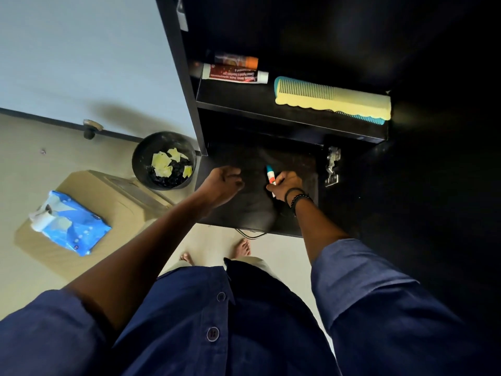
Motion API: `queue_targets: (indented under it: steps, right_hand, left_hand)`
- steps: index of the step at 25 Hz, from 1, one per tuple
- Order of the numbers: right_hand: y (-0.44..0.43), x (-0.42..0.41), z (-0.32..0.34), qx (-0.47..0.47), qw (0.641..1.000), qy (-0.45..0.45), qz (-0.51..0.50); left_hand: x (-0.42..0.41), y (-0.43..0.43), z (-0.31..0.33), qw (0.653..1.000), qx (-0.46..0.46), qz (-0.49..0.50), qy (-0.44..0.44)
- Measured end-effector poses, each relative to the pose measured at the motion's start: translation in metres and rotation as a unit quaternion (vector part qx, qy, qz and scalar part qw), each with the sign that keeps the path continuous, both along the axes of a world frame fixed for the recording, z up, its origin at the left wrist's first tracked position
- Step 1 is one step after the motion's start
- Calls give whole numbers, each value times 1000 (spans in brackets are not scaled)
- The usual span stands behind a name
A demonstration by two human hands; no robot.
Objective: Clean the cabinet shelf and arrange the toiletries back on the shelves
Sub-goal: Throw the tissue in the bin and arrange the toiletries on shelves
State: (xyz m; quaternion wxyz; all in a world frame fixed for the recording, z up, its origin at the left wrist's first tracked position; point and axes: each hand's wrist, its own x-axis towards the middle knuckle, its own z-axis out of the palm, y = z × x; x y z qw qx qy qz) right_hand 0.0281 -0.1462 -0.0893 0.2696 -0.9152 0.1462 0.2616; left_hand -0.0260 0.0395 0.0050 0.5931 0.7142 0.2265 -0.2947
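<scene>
Printed lettering is seen on the white-and-red tube [235,75] lying at the left end of the upper shelf [271,104], but it appears upside down and too small and blurred to be read

On the floor, a round black bin [141,161] holds torn yellow paper scraps [162,163]. Beside it stands a cardboard box [119,196]. A metal doorstop [90,128] sits by the wall.
</scene>
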Motion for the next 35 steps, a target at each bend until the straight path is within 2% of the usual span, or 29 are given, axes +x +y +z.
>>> queue_targets:
  steps: [7,14,19,29,32,35]
  right_hand:
    - [0,-31,-5,-24,998,-65,-6]
    - [11,-30,0,-20,995,-95,-16]
    - [10,-13,-4,-42,997,-66,26]
    - [15,-16,-8,-65,997,-12,41]
    - [13,-21,-7,-10,998,-20,63]
    - [18,-21,13,108,993,-30,-29]
  left_hand:
    - [-17,11,-3,998,35,-56,-15]
    - [-24,22,-3,998,46,-48,-23]
    - [-24,24,-13,998,51,-38,-23]
    - [-20,8,-8,995,74,-64,-35]
    - [-19,4,-7,995,71,-59,-39]
    - [-14,1,2,994,74,-59,-53]
